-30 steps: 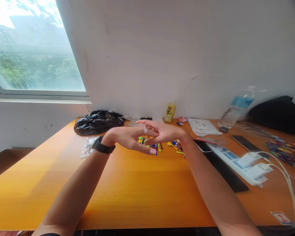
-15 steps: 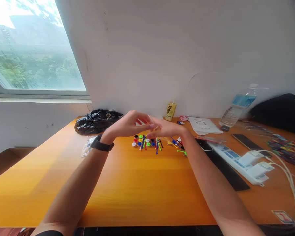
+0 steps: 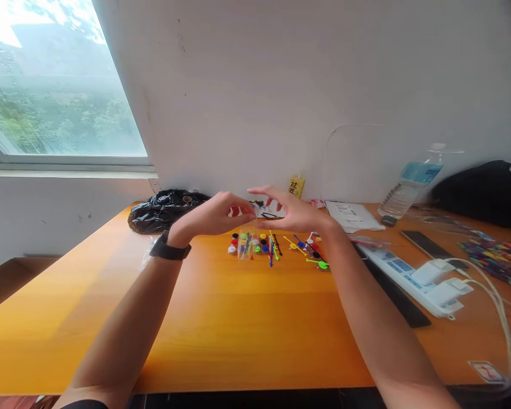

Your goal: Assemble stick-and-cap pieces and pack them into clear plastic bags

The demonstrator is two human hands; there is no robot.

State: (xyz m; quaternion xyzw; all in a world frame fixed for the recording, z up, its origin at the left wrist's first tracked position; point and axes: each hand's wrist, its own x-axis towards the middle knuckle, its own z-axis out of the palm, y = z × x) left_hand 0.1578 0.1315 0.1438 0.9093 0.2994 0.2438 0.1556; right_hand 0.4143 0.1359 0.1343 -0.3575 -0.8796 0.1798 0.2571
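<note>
My left hand [image 3: 221,215], with a dark band on its wrist, pinches a small clear plastic bag [image 3: 247,244] that hangs from the fingertips. My right hand [image 3: 296,211] is a little to the right, fingers spread and nothing in them. Below and behind the bag lie several small round coloured pieces [image 3: 234,242] and thin coloured plastic arrows [image 3: 272,253]. Under my right wrist are round pieces joined with arrows, among them a green one [image 3: 322,264] and a yellow one [image 3: 292,246]. Whether the bag holds anything cannot be told.
A black plastic bag [image 3: 166,209] lies at the back left, with another clear bag [image 3: 147,253] beside my left wrist. On the right are a power strip [image 3: 404,278] with chargers, a water bottle [image 3: 415,184], a phone [image 3: 428,245], paper [image 3: 353,216] and a colourful pile [image 3: 496,258].
My right hand has come away from my left and opened its fingers. The clear bag now hangs down from my left hand. The view has shifted very slightly.
</note>
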